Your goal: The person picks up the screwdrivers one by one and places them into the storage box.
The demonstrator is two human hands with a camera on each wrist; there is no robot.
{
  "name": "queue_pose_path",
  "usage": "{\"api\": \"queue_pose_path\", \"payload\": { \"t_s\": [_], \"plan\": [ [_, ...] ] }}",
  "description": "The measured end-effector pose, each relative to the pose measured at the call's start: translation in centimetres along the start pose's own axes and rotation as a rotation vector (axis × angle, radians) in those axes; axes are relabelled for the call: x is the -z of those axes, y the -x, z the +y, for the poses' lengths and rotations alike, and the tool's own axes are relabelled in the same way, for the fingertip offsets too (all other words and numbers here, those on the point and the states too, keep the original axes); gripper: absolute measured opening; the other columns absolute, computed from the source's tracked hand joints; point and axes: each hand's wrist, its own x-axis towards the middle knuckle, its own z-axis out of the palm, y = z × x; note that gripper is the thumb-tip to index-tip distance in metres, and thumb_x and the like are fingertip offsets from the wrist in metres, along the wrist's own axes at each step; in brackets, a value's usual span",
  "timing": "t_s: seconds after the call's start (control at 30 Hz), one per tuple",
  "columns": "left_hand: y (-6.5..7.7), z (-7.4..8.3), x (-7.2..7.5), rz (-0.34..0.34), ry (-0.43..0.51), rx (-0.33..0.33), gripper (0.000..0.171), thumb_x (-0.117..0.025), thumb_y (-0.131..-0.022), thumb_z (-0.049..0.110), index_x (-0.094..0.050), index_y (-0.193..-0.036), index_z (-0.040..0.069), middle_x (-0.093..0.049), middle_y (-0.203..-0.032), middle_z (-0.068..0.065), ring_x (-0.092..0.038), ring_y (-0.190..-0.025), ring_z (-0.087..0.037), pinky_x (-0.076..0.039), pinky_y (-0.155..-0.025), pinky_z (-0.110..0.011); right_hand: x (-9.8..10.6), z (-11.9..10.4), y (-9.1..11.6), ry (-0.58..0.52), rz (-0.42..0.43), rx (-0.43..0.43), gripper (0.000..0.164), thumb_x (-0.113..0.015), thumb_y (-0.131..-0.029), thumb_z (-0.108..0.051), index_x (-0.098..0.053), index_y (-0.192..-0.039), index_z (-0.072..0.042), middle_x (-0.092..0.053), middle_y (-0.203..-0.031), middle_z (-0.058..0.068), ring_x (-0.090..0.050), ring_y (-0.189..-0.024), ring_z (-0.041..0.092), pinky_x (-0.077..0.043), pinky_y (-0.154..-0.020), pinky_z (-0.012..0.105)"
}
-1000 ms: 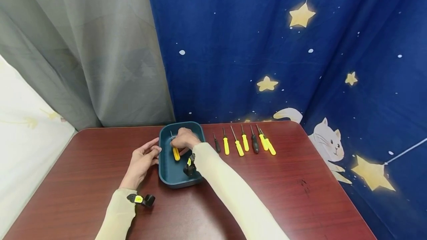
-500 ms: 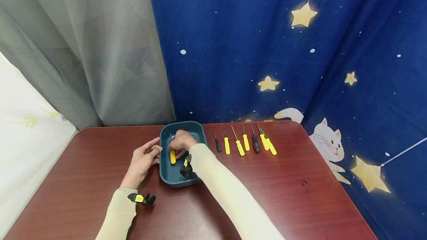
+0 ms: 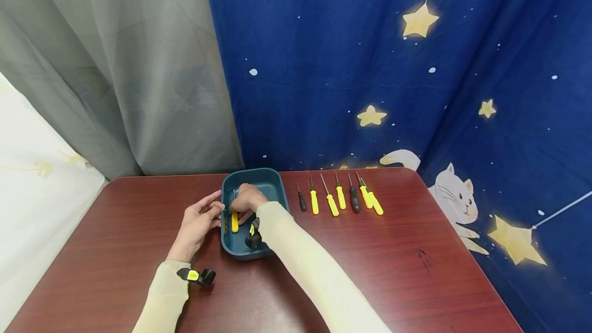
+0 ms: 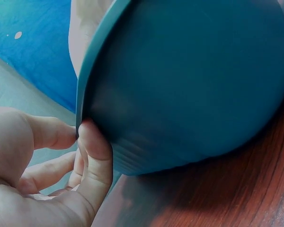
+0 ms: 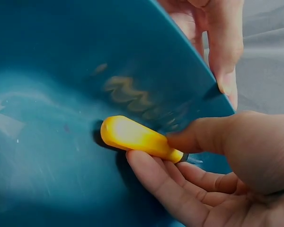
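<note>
A dark teal plastic bin [image 3: 252, 252] stands near the table's back edge. My left hand [image 3: 199, 225] is at its left side; in the left wrist view the fingers [image 4: 97, 146] pinch the bin's rim. Inside the bin, my right hand [image 3: 247, 200] pinches a yellow-handled screwdriver [image 3: 235, 222] near the left wall. The right wrist view shows thumb and fingers on the front of the yellow handle [image 5: 132, 135], close to the shaft. The handle's butt lies low over the bin floor; whether it touches cannot be told. Fingers hide part of the shaft.
Right of the bin, several screwdrivers lie in a row: a small black one [image 3: 302, 201], a larger black one [image 3: 354, 201], and yellow-handled ones such as this screwdriver [image 3: 333, 205]. The two rightmost lie close together. Curtains [image 3: 324, 66] hang behind the reddish wooden table [image 3: 393, 261].
My right hand has moved left inside the bin with the screwdriver, bringing it nearer the left wall. The screwdriver now lies closer to lengthwise. My left hand stays at the rim.
</note>
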Motion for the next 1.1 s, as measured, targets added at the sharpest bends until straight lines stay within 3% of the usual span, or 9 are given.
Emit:
{"api": "queue_pose_path", "payload": {
  "t_s": [0.57,0.83,0.97,1.1],
  "plan": [
    [0.0,-0.3,0.1,-0.002,0.001,-0.006,0.05,-0.055,-0.106,0.009,-0.046,-0.155,0.012,-0.064,-0.1,0.005,-0.06,-0.081,-0.005,-0.058,-0.068,-0.021,-0.4,-0.5,0.2,0.144,0.063,-0.023,0.019,-0.08,-0.088,-0.013,-0.067,-0.078,-0.002,-0.07,-0.075,0.012,-0.075,-0.063,0.024,-0.064,-0.066,0.035],
    [-0.1,-0.2,0.1,-0.003,0.007,-0.005,0.049,-0.055,-0.106,0.011,-0.046,-0.154,0.013,-0.063,-0.099,0.006,-0.061,-0.081,-0.005,-0.058,-0.068,-0.021,0.2,-0.6,0.6,0.291,0.073,0.034,0.025,-0.082,-0.087,-0.026,-0.065,-0.091,-0.009,-0.065,-0.081,0.006,-0.072,-0.072,0.021,-0.061,-0.058,0.031],
    [-0.1,-0.3,0.1,-0.003,0.012,-0.002,0.05,-0.055,-0.106,0.011,-0.046,-0.155,0.013,-0.063,-0.102,0.003,-0.06,-0.081,-0.006,-0.058,-0.067,-0.021,0.6,-0.5,1.1,0.374,0.074,0.08,0.026,-0.079,-0.089,-0.032,-0.065,-0.09,-0.01,-0.064,-0.08,0.005,-0.073,-0.08,0.022,-0.061,-0.06,0.03],
    [-0.2,-0.4,0.1,-0.003,0.015,-0.002,0.05,-0.055,-0.106,0.01,-0.045,-0.155,0.013,-0.064,-0.104,0.001,-0.06,-0.081,-0.006,-0.058,-0.067,-0.021,1.3,-0.2,1.6,0.482,0.087,0.122,0.027,-0.076,-0.091,-0.036,-0.065,-0.089,-0.012,-0.061,-0.08,0.003,-0.071,-0.076,0.02,-0.061,-0.062,0.03]
  ]
}}
